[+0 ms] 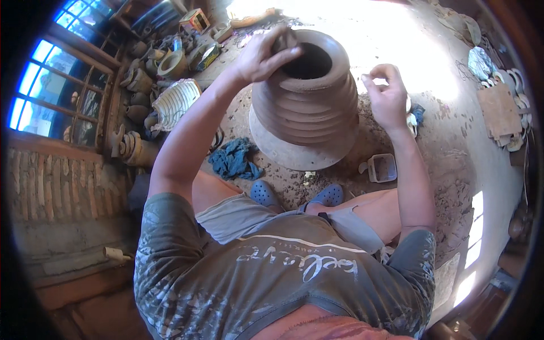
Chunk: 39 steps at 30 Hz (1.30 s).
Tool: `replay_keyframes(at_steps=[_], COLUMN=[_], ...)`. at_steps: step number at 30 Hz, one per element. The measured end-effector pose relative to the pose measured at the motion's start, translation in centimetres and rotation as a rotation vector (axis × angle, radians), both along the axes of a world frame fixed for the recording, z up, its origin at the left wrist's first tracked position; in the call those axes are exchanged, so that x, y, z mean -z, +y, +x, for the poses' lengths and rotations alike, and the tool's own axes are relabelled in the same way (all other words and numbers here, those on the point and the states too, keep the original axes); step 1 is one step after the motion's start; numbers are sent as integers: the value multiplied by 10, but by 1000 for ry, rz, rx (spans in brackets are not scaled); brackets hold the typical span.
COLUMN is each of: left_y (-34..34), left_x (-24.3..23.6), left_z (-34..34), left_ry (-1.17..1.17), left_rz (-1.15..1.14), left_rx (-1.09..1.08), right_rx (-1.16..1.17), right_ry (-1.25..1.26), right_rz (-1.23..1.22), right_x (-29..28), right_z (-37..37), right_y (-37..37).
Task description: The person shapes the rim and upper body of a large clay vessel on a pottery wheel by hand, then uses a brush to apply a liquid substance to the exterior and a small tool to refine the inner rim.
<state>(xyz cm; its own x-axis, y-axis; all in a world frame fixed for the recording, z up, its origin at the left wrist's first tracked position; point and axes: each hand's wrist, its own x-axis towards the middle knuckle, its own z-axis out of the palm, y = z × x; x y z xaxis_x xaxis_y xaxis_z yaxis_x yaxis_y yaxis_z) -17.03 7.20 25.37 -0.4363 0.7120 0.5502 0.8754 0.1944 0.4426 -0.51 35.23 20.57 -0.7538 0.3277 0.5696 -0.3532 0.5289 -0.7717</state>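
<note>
A large brown clay pot (303, 107) with ridged sides and a dark round mouth stands upright on a pale round wheel head (269, 146) in front of me. My left hand (269, 55) is at the left of the pot's rim. Its fingers curl round something dark that I cannot make out, with the thumb stretched over the mouth. Apart from the pot, to its right, my right hand (387, 99) is raised. Its thumb and forefinger come together in a pinch; whatever lies between them is too small to name.
A teal cloth (235, 158) lies left of the wheel head, and a clear plastic tub (382, 168) lies to its right. Clay crumbs cover the floor around my blue clogs (328, 195). Pots (173, 64) and a ribbed pale piece (177, 105) crowd the left wall.
</note>
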Motion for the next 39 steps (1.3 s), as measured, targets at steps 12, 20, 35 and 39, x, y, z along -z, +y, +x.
replay_keyframes(at_steps=[12, 20, 35, 39], left_y=[34, 61, 34, 27], left_x=[11, 14, -14, -11], left_z=[66, 93, 98, 74], left_ry=[30, 46, -169, -102], left_rz=[105, 90, 128, -49], left_rx=[-410, -613, -280, -265], right_rx=[33, 142, 58, -63], right_ry=[-366, -530, -472, -502], right_rz=[656, 579, 457, 37], right_x=[-27, -37, -45, -40], right_z=[-17, 12, 42, 11], right_y=[-22, -62, -92, -6])
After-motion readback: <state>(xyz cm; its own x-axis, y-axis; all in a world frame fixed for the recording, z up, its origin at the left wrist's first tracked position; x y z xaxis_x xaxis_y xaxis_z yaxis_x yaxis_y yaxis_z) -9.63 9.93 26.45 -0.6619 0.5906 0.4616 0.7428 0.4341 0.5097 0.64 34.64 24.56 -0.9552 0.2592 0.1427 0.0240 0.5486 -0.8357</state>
